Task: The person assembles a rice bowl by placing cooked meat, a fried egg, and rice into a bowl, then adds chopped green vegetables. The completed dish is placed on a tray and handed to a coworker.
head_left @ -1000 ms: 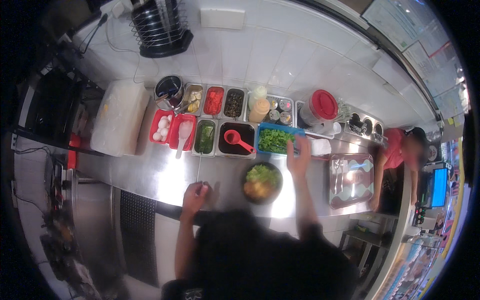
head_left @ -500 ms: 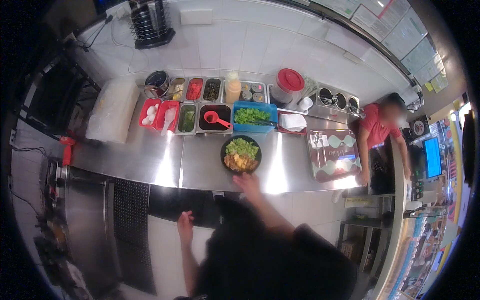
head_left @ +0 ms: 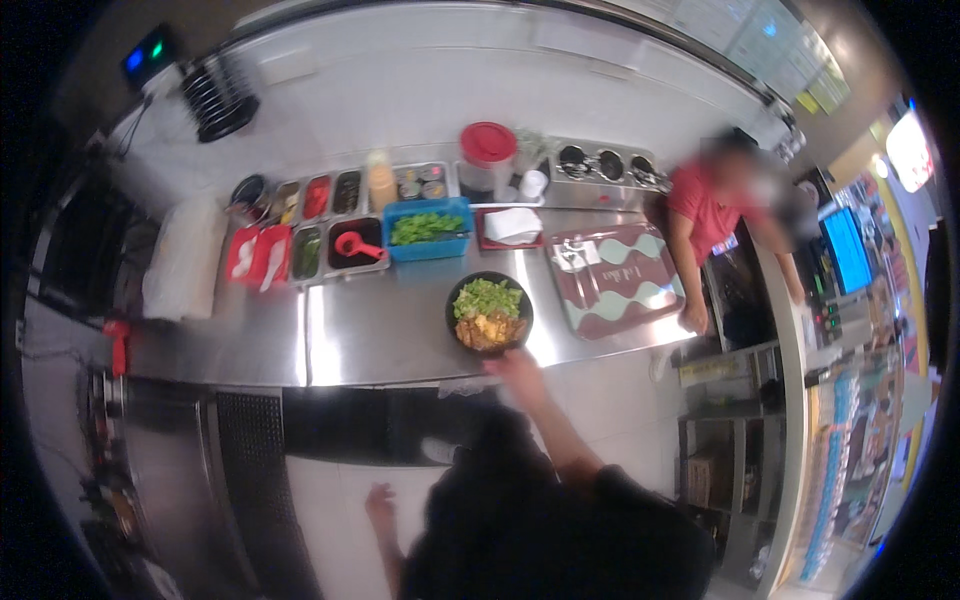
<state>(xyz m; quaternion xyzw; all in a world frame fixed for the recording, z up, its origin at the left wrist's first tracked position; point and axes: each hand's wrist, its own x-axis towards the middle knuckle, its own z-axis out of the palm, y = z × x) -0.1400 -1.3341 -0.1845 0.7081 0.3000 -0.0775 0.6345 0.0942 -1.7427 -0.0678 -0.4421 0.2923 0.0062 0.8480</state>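
Note:
A black bowl stands on the steel counter, filled with chopped lettuce and browned pieces with something yellow on top. My right hand is at its near rim, fingers closed on the edge; the fingertips are partly blurred. Just right of the bowl lies a brown and pale green patterned tray with cutlery at its far left corner. Low over the floor, away from the counter, my left hand hangs with loosely bent fingers apart and nothing in it.
Behind the bowl are a blue bin of greens, a red tray with white napkins, a dark pan with a red ladle and a red-lidded tub. A person in a red shirt leans at the counter's right end, a hand beside the tray.
With my right hand at its rim, the bowl has slid right along the counter, close to the tray. The view has turned right. My left hand has dropped lower, farther from the counter.

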